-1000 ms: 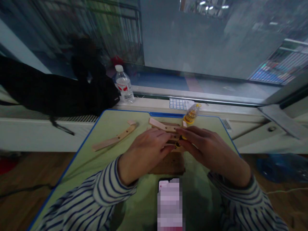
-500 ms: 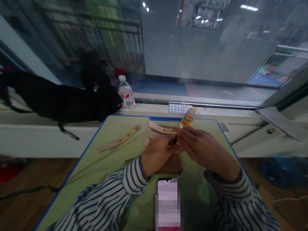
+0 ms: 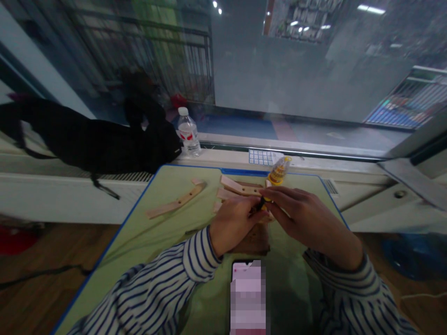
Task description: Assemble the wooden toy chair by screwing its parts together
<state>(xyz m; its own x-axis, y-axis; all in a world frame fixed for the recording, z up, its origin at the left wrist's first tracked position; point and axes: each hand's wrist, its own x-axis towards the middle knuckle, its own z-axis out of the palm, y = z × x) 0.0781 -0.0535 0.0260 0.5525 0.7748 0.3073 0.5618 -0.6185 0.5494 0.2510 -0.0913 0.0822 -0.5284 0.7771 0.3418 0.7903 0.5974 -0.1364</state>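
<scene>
Both hands meet over the middle of a green table with a blue rim. My left hand is closed, its fingertips pinching a small dark and yellow tool at its lower end. My right hand is closed around the same tool from the right. Under the hands lie light wooden pieces with holes and a brown wooden board. What the tool's tip touches is hidden by my fingers.
A curved wooden strip lies to the left. A yellow-capped container stands at the table's far edge. A phone lies near me. On the window ledge sit a water bottle, a black bag and a grid-patterned pad.
My left hand has drawn back from lying flat over the wooden pieces and closed on the tool's end. My right hand stays on the tool. The view has shifted slightly.
</scene>
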